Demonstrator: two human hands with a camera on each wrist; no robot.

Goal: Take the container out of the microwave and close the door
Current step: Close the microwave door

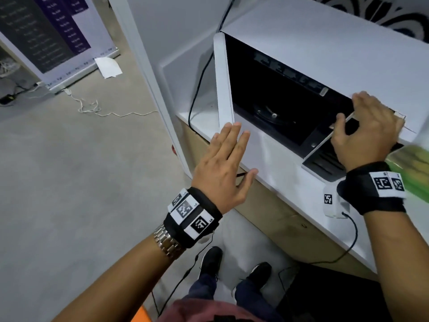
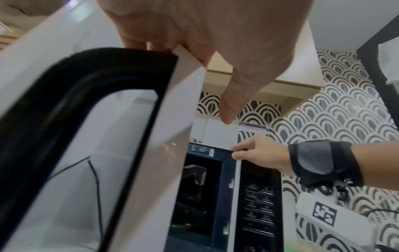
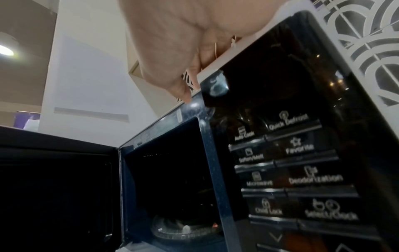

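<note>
Currently, step: closing the door (image 1: 223, 77); cavity looks empty.
Left hand (image 1: 226, 163): my fingers flat, holding nothing, touching the door's edge, frame centre.
Right hand (image 1: 366, 133): curled over the microwave (image 1: 325, 47) top corner.
Container (image 1: 415, 168): green blur, right edge.
Next: swing door shut.

A blurred green container (image 1: 412, 168) is cut off at the head view's right edge, behind the right hand (image 1: 366, 133).
</note>
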